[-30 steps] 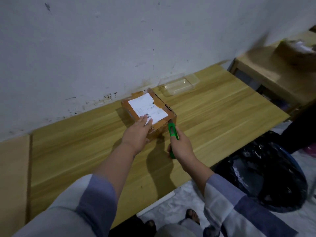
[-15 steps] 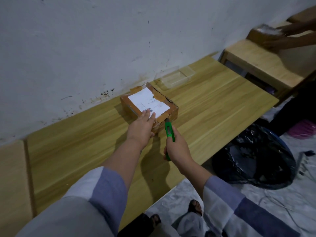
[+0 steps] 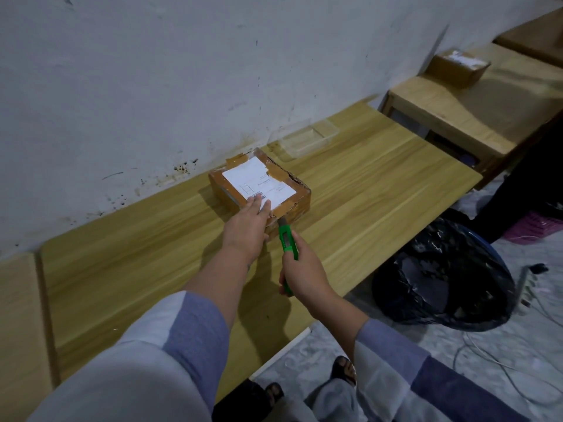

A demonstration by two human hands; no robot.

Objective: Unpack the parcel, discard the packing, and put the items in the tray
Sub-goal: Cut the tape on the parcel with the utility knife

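Parcel: a flat brown cardboard parcel (image 3: 260, 185) lay on the counter (image 3: 365, 193) near the wall, sealed with brown tape and bearing a white shipping label (image 3: 259, 184) on its top face. No flap was raised; it was judged unopened.
Left hand: the left hand (image 3: 246, 226) lay palm down on the near corner of the parcel, fingers straight and spread over the label's edge. Judged purpose: to pin the parcel so it would not slide under the cut.
Right hand: the right hand (image 3: 301, 269) was wrapped round the green utility knife (image 3: 288, 242), fingers curled about the handle.
Knife: its tip met the parcel's near side at the taped seam, just beside the left hand. Whether the blade had entered the tape could not be told.
Risk: the blade worked close to the pressing fingers; a slip was judged possible.
Tray: a clear plastic tray (image 3: 307, 138) stood by the wall beyond the parcel, apart from it, with nothing visible inside.
Waste: a bin lined with a black bag (image 3: 444, 278) stood on the floor to the right of the counter, judged the place for packing.
Surroundings: a second parcel (image 3: 460, 68) sat on a neighbouring bench (image 3: 457, 111).
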